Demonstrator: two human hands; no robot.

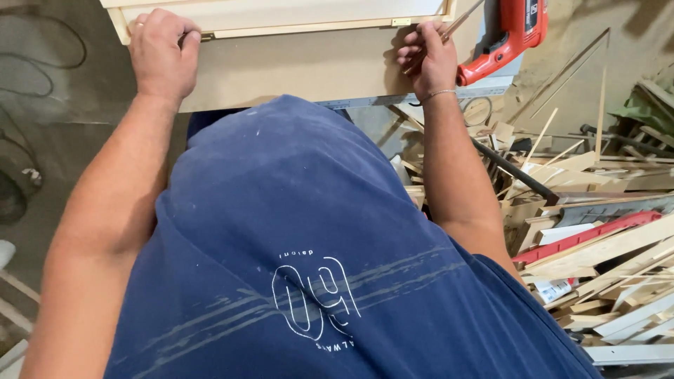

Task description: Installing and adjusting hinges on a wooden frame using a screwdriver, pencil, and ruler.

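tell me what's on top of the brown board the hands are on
A pale wooden frame with two small brass hinges lies on the brown board, the left hand covering one. The red power drill rests at its right.

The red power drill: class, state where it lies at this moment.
In the head view the red power drill lies at the top right on the workbench, just right of the right hand, above the pile of wood offcuts.

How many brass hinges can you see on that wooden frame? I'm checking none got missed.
2: one hinge just left of the right hand, another at the left hand, partly covered by its fingers. Others may lie out of view.
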